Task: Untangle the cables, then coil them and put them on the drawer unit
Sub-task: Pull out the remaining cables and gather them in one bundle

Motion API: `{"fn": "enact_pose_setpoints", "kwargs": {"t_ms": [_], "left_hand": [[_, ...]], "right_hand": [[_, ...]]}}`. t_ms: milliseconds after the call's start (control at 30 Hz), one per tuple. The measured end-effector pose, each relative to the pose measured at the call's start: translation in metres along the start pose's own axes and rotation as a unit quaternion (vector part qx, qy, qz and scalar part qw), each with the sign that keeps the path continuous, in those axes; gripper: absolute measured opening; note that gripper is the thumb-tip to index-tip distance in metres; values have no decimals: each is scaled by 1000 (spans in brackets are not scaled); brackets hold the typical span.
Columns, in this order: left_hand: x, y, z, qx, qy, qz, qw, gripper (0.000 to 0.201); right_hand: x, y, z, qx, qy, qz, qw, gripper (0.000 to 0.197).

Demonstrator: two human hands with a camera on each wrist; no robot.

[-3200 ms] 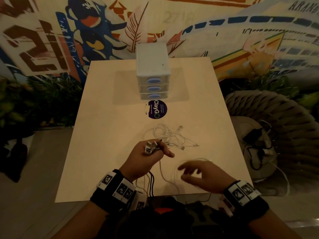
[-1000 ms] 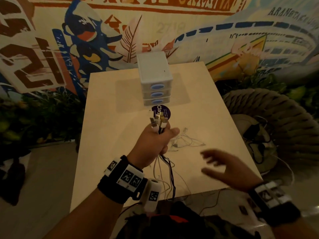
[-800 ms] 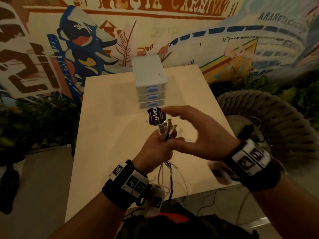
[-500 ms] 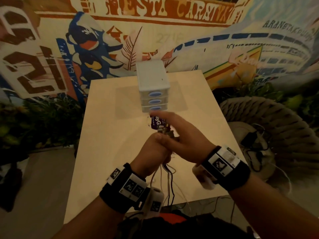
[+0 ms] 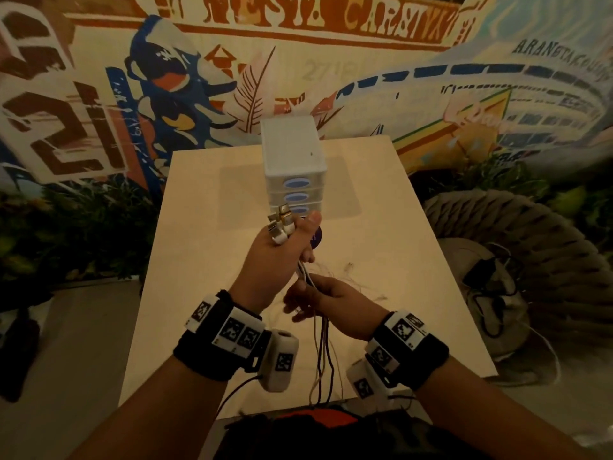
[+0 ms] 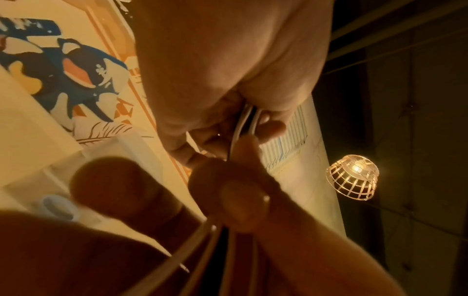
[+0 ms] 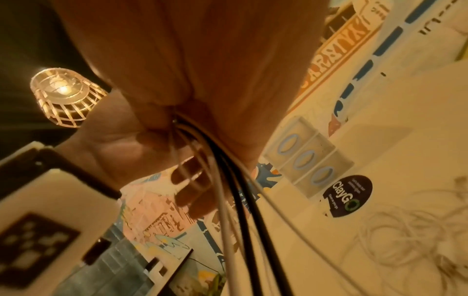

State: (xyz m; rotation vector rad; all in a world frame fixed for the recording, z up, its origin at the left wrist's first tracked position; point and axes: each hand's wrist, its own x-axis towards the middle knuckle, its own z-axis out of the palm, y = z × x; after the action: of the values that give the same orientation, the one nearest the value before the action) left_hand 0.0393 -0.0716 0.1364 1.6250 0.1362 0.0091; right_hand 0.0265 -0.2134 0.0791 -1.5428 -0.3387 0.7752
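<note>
Cables [image 5: 323, 353] bunched in left hand [image 5: 277, 257], right hand [image 5: 335, 305] gripping below

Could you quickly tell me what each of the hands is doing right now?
Left hand: closed round the cables just below their plug ends.
Right hand: closed on the same cables lower down.

Bundle of white and black cables [image 5: 323, 346] runs off table's near edge; lower ends hidden. Right hand [image 5: 335, 305] fingertips blurred.
</note>
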Motion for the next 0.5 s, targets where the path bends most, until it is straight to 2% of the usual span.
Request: {"fn": "enact_pose_setpoints", "kwargs": {"t_ms": [100,167,267,333,367,433,500], "left_hand": [[-1,-10,0,-33,-35,-30,998,20],[-6,-15,3,-30,-82,-64,994,24],[-12,-17,10,-23,-105,-75,991,40],[-10,-18,14,-54,-94,-86,990,40],[-10,-17,15,-69,-92,-91,989,38],[-11,-17,17,-72,-96,-87,989,35],[-12,-15,16,-53,-93,-67,992,32]], "right_hand": [[-3,2,1,3,12,-25,1000,27],[-4,5,2,7,38,-51,998,13],[-4,7,0,7,69,-57,996,30],[-7,7,-2,1,47,-49,998,36],[-7,10,-4,-5,33,-33,999,35],[-10,10,-7,-4,23,2,1000,19],[-17,10,-12,-70,29,20,997,30]]}}
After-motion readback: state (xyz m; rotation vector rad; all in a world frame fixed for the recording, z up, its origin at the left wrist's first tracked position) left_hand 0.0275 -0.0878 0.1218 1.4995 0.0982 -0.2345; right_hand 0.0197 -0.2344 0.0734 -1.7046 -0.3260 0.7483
